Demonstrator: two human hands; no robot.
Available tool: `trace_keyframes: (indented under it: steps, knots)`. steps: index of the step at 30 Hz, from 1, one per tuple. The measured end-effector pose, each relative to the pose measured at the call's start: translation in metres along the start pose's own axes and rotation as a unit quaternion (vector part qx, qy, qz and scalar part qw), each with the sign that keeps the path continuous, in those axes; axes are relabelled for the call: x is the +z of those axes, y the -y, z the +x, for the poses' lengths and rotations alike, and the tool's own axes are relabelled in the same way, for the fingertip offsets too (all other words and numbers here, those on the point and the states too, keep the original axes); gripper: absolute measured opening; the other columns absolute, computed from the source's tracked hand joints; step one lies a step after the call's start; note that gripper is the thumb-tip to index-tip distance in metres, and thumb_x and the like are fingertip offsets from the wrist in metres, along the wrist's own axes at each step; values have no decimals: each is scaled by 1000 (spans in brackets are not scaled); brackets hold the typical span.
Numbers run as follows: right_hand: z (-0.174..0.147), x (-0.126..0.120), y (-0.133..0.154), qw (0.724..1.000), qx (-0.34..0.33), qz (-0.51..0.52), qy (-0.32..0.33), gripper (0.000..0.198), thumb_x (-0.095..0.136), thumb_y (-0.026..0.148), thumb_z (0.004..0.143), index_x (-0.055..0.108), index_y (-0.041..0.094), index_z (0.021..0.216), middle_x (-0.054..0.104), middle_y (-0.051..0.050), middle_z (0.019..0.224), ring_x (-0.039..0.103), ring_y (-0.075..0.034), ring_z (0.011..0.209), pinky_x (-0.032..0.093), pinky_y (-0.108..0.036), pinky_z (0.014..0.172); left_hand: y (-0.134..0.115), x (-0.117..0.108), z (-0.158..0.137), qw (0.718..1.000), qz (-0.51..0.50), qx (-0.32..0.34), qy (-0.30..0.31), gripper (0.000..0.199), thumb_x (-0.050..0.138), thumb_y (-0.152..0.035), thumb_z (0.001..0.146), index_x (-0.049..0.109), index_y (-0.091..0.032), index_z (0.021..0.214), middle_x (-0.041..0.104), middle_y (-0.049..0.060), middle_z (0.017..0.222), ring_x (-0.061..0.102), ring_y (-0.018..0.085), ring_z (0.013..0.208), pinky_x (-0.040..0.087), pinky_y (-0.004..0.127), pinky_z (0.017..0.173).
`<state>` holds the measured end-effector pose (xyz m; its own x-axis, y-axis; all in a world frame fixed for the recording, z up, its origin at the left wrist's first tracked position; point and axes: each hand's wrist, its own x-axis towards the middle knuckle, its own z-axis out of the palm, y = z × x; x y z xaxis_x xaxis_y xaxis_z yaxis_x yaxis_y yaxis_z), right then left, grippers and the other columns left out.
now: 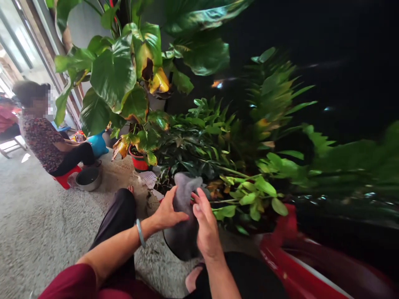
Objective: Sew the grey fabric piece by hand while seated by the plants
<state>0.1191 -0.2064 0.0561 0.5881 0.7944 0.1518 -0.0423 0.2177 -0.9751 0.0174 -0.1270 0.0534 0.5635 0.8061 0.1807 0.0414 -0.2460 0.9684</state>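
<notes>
A grey, soft-looking fabric piece [184,197] with a fuzzy surface is held up in front of my lap. My left hand [170,212] grips its left side, the thumb lying across the front and the fingers along the edge. On the other side, my right hand [207,226] has its fingertips at the upper right edge, where a fold of the piece rises. The lower part [182,241] is darker, with a rounded bottom. What kind of item it is, I cannot make out. A pale bangle [140,233] circles my left wrist.
Leafy plants [199,128] crowd close ahead, some in a red pot [139,161]. At right stands a shiny red vehicle-like body [289,249]. Left, a seated person [40,133] on a red stool [67,176] has a grey basin [88,178] and a blue container [98,144] nearby.
</notes>
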Motion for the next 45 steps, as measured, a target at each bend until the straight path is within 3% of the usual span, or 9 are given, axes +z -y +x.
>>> trace_keyframes:
  steps: [11,16,19,23,28,30,38,43,45]
  knots:
    - [-4,-3,-7,996,49,-37,-61,99,77,48,64,35,26,151,54,-10,143,56,-32,124,41,-47,107,-26,6,-23,995,-56,76,43,80,75,-16,63,50,-19,139,57,10,135,54,27,122,41,40,108]
    - [-11,-1,20,976,175,40,-126,100,85,44,49,51,22,140,72,-9,108,69,-29,84,57,-41,73,-12,-30,-2,965,-193,-51,171,66,83,-32,62,64,-19,124,65,12,125,65,22,99,51,33,83]
    - [3,0,67,982,73,31,-169,91,85,36,52,55,26,137,71,-5,110,68,-24,81,56,-34,68,7,-64,26,949,-274,-131,88,50,80,-39,64,70,-15,107,71,11,100,64,14,71,47,25,62]
    - [43,22,102,976,-77,9,-202,88,85,31,52,55,29,135,68,-2,118,66,-20,90,54,-31,77,40,-91,65,936,-306,-169,-41,41,78,-27,61,70,-15,99,69,9,102,61,12,72,45,22,58]
    - [39,53,60,975,159,39,-150,71,85,35,44,68,19,111,74,-4,86,66,-23,69,55,-34,60,68,-82,98,938,-302,-165,-49,26,76,-20,58,72,-13,82,68,9,106,61,14,81,48,22,63]
    - [23,55,52,970,198,49,-130,71,87,35,44,67,20,111,74,-3,82,67,-23,67,56,-34,60,70,-75,108,939,-300,-164,-41,22,74,-19,58,71,-12,78,68,6,95,60,13,77,48,22,63]
    - [48,48,101,975,-36,-15,-219,81,85,32,49,60,25,125,71,-3,102,65,-20,78,54,-30,67,66,-64,117,929,-307,-199,55,27,75,-24,58,72,-14,83,63,2,72,60,14,67,48,25,61]
    - [24,67,66,976,204,43,-70,59,84,34,48,68,20,103,73,-1,76,65,-22,61,54,-33,58,71,-60,112,929,-314,-194,15,21,73,-25,63,71,-13,81,63,2,68,56,14,64,45,24,58]
    - [9,70,66,975,215,50,-27,57,84,34,52,68,21,105,75,-2,81,68,-24,68,55,-34,61,74,-61,113,932,-302,-200,-29,12,70,-24,66,68,-13,71,61,2,64,53,13,62,43,23,57]
